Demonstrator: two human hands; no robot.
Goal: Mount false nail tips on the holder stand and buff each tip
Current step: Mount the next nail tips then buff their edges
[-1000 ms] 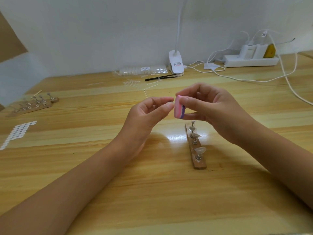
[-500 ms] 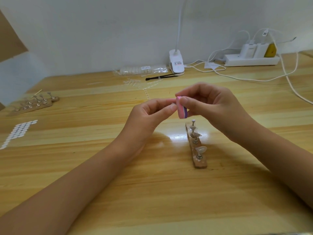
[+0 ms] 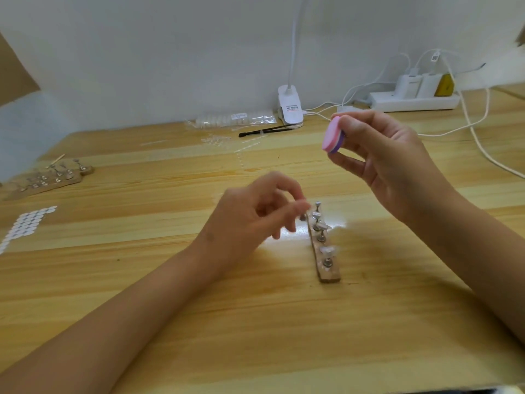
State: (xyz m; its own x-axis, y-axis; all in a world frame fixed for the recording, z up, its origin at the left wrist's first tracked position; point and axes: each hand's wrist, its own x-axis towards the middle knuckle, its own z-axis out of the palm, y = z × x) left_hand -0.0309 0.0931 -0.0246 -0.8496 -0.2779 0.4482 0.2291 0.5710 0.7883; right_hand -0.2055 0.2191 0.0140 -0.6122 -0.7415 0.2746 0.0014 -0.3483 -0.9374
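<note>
Thumb and fingertips of the right hand pinch a small pink-and-purple buffer block, raised above the table. The left hand is blurred, fingers curled just beside the far end of the holder stand; whether they hold anything cannot be told. The stand is a narrow brown strip carrying clear nail tips on upright metal pegs.

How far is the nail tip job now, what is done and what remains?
Done: about three clear tips sit on pegs of the holder stand. In hand: the right hand grips the pink buffer block, raised; the left hand is at the stand's far end, too blurred to show a tip. Left: the farthest peg looks bare; buffing of mounted tips cannot be judged.
</note>
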